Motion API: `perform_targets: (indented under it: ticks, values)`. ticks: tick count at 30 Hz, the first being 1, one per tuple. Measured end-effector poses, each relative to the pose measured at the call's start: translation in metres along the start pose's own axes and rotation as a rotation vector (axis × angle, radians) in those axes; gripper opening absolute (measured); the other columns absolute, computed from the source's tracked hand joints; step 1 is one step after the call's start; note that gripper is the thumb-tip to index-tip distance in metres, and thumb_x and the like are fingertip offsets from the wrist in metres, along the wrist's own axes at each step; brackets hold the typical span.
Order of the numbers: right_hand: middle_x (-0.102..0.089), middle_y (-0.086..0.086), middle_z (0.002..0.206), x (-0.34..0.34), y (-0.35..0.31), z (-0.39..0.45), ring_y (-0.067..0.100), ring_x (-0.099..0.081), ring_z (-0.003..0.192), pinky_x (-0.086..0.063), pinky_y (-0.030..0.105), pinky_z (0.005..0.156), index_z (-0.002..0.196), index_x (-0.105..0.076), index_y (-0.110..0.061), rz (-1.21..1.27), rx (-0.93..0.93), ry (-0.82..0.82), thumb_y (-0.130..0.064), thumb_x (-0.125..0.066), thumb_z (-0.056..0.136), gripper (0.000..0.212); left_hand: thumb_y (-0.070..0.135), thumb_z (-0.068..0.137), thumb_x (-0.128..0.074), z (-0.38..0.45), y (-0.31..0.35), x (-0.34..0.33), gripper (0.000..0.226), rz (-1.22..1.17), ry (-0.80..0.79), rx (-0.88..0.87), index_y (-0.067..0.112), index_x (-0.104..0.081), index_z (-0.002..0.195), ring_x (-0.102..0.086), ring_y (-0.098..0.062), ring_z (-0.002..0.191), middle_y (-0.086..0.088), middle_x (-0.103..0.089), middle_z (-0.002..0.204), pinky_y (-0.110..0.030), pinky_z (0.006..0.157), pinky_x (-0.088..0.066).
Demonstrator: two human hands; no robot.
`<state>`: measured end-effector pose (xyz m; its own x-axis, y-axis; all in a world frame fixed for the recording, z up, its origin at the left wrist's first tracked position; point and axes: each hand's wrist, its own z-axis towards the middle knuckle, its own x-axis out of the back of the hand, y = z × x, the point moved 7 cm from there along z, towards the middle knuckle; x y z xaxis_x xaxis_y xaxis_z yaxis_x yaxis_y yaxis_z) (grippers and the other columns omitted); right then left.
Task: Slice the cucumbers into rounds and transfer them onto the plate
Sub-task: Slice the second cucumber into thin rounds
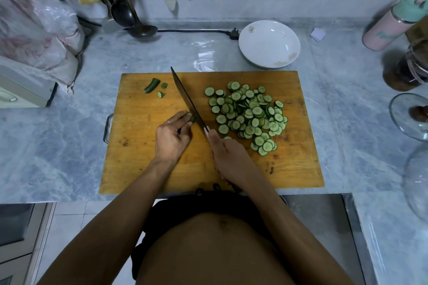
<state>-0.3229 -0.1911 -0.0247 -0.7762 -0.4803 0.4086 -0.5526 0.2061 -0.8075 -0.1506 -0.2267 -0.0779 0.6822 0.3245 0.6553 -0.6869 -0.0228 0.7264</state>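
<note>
Cucumber rounds (249, 117) lie heaped on a wooden cutting board (148, 169), just to the right of the fingers of both hands. The left hand (171, 137) curls its fingers (183, 120) down over a short cucumber stub (190, 118), pinning it to the board; a ring shows on one finger. Touching the stub's right side, a dark knife (187, 99) slants away from the person, its tip pointing to the board's far edge. The right hand (228, 157) wraps around the knife's handle, thumb laid along the top toward the blade, the other fingers tucked underneath and mostly hidden. Beyond the left fingertips, near the board's far left corner, sit a cut cucumber end (152, 85) and two small trimmings (162, 90), well apart from the pile of rounds. A white plate (269, 44) rests on the grey marble counter (58, 136) just past the board's far edge, beyond the right hand and holding no cucumber. A ladle (133, 18) leans in the back left corner, and a pink and green bottle (393, 21) stands at far right.
</note>
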Motion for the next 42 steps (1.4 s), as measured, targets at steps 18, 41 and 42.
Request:
perform_targets:
  ticks: [18, 41, 42]
  values:
    - [-0.043, 0.001, 0.053, -0.007, -0.004, 0.006, 0.015, -0.044, 0.049, -0.041, 0.035, 0.056, 0.056, -0.038, -0.014, -0.063, -0.002, -0.006, -0.056, -0.020, 0.103, 0.065, 0.004, 0.086, -0.062, 0.000, -0.009, -0.006, 0.023, -0.020, 0.012, 0.041, 0.004, -0.075, 0.105, -0.065, -0.019, 0.110, -0.014, -0.069, 0.116, -0.001, 0.096, -0.036]
    - [-0.050, 0.008, 0.052, 0.015, 0.027, 0.014, 0.019, -0.049, 0.042, -0.040, 0.022, 0.041, 0.064, -0.051, -0.008, 0.163, -0.130, 0.120, -0.065, -0.021, 0.099, 0.073, -0.001, 0.082, -0.072, -0.009, 0.000, 0.002, 0.022, -0.022, 0.056, -0.065, 0.006, -0.077, 0.102, -0.065, -0.009, 0.103, -0.010, -0.070, 0.114, -0.011, 0.098, -0.044]
    - [-0.051, 0.007, 0.053, 0.015, 0.024, 0.012, 0.018, -0.049, 0.042, -0.040, 0.022, 0.042, 0.065, -0.051, -0.009, 0.140, -0.110, 0.101, -0.064, -0.021, 0.099, 0.071, -0.001, 0.082, -0.072, -0.008, 0.000, 0.003, 0.021, -0.024, 0.060, -0.066, 0.006, -0.077, 0.101, -0.065, -0.009, 0.103, -0.010, -0.071, 0.114, -0.013, 0.098, -0.045]
